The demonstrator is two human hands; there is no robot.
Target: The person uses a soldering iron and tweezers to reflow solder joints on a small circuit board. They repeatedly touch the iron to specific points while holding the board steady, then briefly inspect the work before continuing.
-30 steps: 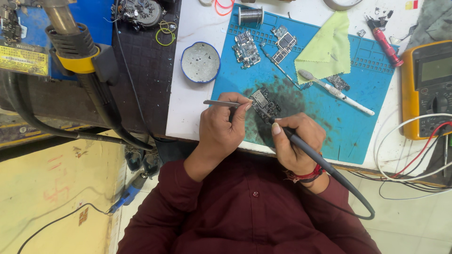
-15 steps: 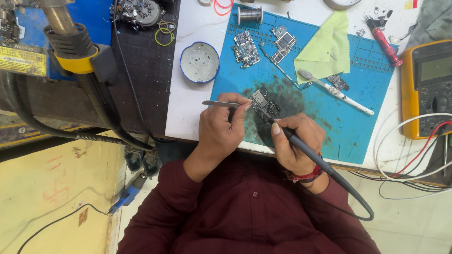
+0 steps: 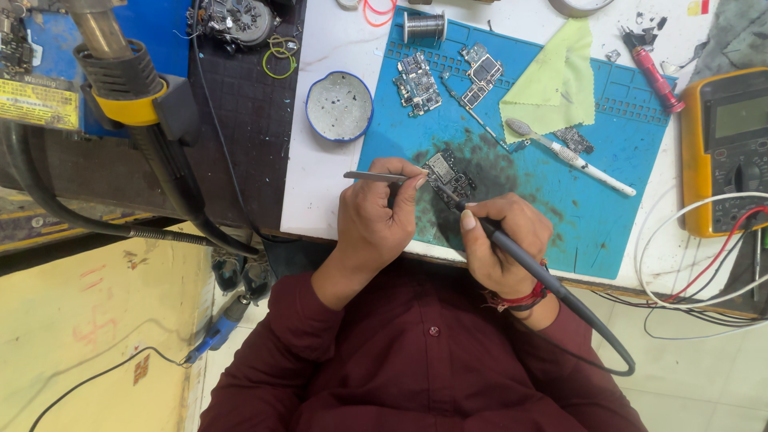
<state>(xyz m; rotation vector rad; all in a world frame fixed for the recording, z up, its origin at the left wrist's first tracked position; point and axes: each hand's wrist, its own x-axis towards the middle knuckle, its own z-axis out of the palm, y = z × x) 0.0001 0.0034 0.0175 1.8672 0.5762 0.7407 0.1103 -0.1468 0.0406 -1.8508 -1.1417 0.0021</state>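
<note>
A small dark circuit board [image 3: 450, 178] lies on a blue work mat [image 3: 608, 216], on a blackened patch. My left hand [image 3: 376, 218] grips metal tweezers [image 3: 370, 176] whose free end sticks out to the left; its fingertips rest at the board's left edge. My right hand [image 3: 502, 244] holds a grey soldering iron [image 3: 520, 260] like a pen, the tip touching the board. The iron's cable [image 3: 596, 336] loops down past my wrist over my maroon shirt.
Two more circuit boards [image 3: 418, 82] [image 3: 480, 72], a solder spool [image 3: 424, 26], a green cloth [image 3: 556, 84], a white brush [image 3: 572, 158] and a red tool [image 3: 652, 74] lie on the mat. A round tin [image 3: 339, 106] sits left. A yellow multimeter [image 3: 730, 152] with leads is right; a hot-air gun [image 3: 120, 72] stands left.
</note>
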